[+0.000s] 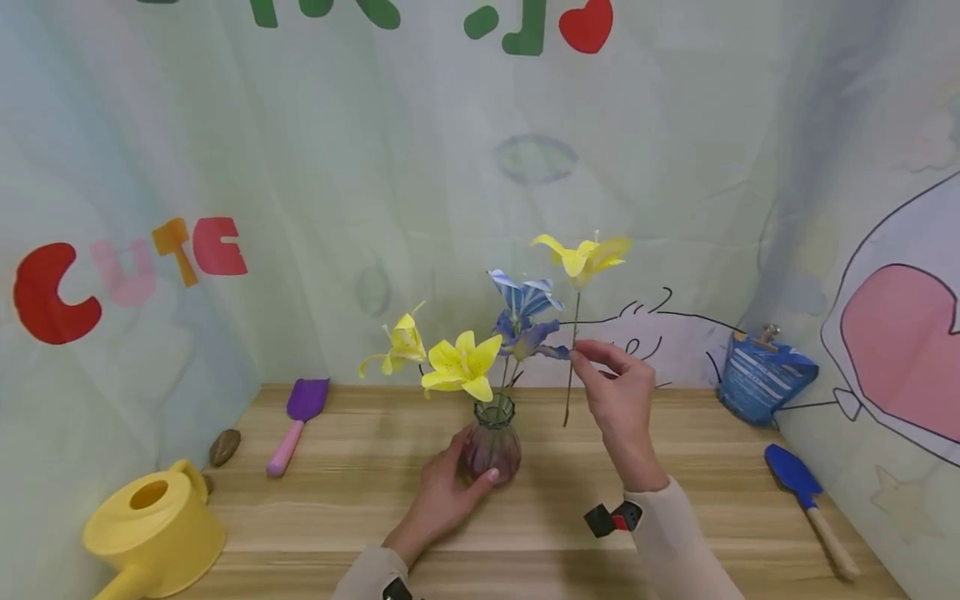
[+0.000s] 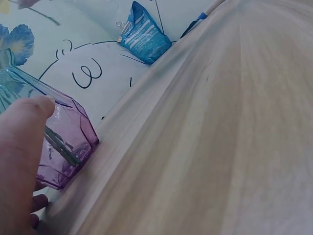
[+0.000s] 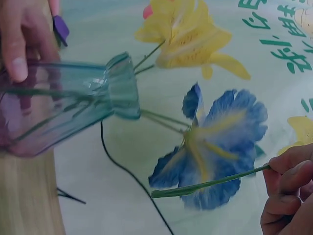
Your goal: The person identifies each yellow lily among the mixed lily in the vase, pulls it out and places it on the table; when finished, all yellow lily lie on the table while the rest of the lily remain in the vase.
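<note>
A glass vase (image 1: 492, 454), teal at the neck and purple below, stands upright on the table with two yellow lilies (image 1: 462, 365) and blue iris-like flowers (image 1: 519, 317) in it. My left hand (image 1: 444, 493) holds the vase low on its side, thumb across the front; the left wrist view shows stems inside the vase (image 2: 66, 132). To the right of the vase, my right hand (image 1: 621, 404) pinches the thin green stem (image 3: 210, 185) of another yellow lily (image 1: 583, 257). That stem's lower end hangs free, above the tabletop and apart from the vase rim.
On the left are a yellow watering can (image 1: 157, 533), a brown stone (image 1: 225, 447) and a purple shovel (image 1: 298, 425) with a pink handle. On the right are a clipped blue bag (image 1: 765, 379) and a blue trowel (image 1: 810, 504). A printed cloth (image 1: 420, 167) hangs behind the table.
</note>
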The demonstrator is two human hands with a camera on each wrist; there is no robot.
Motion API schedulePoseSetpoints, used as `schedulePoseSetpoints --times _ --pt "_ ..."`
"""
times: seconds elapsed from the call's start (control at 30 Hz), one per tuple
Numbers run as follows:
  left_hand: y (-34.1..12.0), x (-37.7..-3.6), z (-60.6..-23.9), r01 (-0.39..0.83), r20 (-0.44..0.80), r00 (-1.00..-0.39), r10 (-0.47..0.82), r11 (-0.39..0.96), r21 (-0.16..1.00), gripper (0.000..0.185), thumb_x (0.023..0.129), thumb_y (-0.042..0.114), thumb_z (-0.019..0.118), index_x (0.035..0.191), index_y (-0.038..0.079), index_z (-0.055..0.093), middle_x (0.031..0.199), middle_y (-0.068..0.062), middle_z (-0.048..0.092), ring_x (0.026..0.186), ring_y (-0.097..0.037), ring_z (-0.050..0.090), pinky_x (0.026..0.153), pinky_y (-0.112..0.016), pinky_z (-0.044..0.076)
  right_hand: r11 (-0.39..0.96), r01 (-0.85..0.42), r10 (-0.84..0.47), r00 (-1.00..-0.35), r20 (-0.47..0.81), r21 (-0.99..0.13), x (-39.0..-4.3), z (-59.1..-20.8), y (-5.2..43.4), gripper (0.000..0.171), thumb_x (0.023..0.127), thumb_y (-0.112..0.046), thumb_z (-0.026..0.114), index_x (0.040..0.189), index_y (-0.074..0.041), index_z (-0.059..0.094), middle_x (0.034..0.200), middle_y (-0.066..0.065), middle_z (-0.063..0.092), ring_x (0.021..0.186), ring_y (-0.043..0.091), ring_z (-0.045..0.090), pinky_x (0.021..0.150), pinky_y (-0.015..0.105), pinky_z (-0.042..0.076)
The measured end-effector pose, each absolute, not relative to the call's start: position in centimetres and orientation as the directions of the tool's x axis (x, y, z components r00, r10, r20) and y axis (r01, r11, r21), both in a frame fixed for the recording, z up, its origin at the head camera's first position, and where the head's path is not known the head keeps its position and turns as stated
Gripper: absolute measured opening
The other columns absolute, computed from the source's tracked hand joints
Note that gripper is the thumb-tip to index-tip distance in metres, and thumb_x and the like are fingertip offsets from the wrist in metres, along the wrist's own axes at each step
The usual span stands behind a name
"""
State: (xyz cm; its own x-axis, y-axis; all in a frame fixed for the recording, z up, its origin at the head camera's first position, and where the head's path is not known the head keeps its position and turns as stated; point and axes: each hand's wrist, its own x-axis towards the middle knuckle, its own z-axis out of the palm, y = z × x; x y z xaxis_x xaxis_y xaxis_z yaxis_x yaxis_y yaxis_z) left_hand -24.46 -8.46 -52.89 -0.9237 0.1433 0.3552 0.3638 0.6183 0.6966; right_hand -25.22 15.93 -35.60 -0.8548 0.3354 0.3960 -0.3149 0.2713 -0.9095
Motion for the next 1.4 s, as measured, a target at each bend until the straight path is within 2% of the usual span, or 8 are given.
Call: schedulePoseSetpoints --times 0.27,0.57,0.67,0.93,1.2,1.4 --pt "-8.3 -24.4 -52.7 0.361 0.347 -0.927 0.146 0.605 0.71 0.083 0.096 0.051 0.074 0.161 0.008 0.044 0.149 -0.029 0.063 0.136 -0.051 0.063 0.115 -0.068 0.048 0.308 -0.21 0.381 -0.867 0.323 -0.928 -24.9 -37.4 18.4 0.021 0.1 -0.019 0.077 0.117 -0.009 0.081 0.12 0.013 0.079 0.102 0.013 0.065 0.084 0.011 0.052" --pt "-8.3 -24.5 -52.7 0.364 0.35 -0.925 0.147 0.606 0.707 0.083 0.096 0.049 0.074 0.161 0.007 0.044 0.148 -0.029 0.064 0.135 -0.05 0.063 0.115 -0.067 0.048 0.3 -0.102 0.441 -0.867 0.232 -0.948 -25.2 -39.6 19.9 0.021 0.098 -0.02 0.079 0.115 -0.008 0.082 0.118 0.015 0.079 0.086 0.0 0.068 0.071 0.015 0.055" --pt "-8.4 -24.4 -52.7 0.362 0.348 -0.926 0.147 0.61 0.705 0.083 0.097 0.049 0.074 0.161 0.006 0.044 0.149 -0.03 0.063 0.136 -0.05 0.063 0.115 -0.067 0.048 0.323 -0.066 0.464 -0.858 0.219 -0.944 -25.6 -40.5 20.3 0.02 0.097 -0.019 0.079 0.114 -0.008 0.082 0.116 0.015 0.08 0.086 0.005 0.069 0.068 0.017 0.054" --pt "-8.4 -24.5 -52.7 0.337 0.321 -0.937 0.14 0.611 0.717 0.083 0.097 0.05 0.073 0.162 0.008 0.043 0.151 -0.03 0.061 0.138 -0.052 0.06 0.117 -0.069 0.046 0.374 0.038 0.455 -0.878 0.148 -0.927 -26.3 -41.9 21.6 0.022 0.098 -0.018 0.076 0.116 -0.007 0.082 0.122 0.018 0.079 0.117 0.027 0.066 0.081 0.025 0.049" --pt "-8.4 -24.6 -52.6 0.348 0.327 -0.932 0.153 0.621 0.702 0.082 0.098 0.05 0.073 0.161 0.006 0.044 0.151 -0.029 0.062 0.138 -0.05 0.061 0.117 -0.067 0.047 0.482 0.137 0.42 -0.903 0.092 -0.865 -26.9 -43.9 22.2 0.02 0.096 -0.017 0.077 0.111 -0.005 0.083 0.113 0.018 0.082 0.103 0.031 0.073 0.074 0.023 0.049" --pt "-8.4 -24.4 -52.6 0.35 0.332 -0.931 0.15 0.619 0.703 0.083 0.098 0.051 0.072 0.161 0.005 0.043 0.15 -0.03 0.062 0.136 -0.051 0.062 0.116 -0.067 0.048 0.556 0.133 0.375 -0.921 0.105 -0.821 -27.4 -45.7 21.8 0.017 0.093 -0.015 0.077 0.105 -0.005 0.085 0.105 0.016 0.083 0.099 0.032 0.074 0.078 0.03 0.05"
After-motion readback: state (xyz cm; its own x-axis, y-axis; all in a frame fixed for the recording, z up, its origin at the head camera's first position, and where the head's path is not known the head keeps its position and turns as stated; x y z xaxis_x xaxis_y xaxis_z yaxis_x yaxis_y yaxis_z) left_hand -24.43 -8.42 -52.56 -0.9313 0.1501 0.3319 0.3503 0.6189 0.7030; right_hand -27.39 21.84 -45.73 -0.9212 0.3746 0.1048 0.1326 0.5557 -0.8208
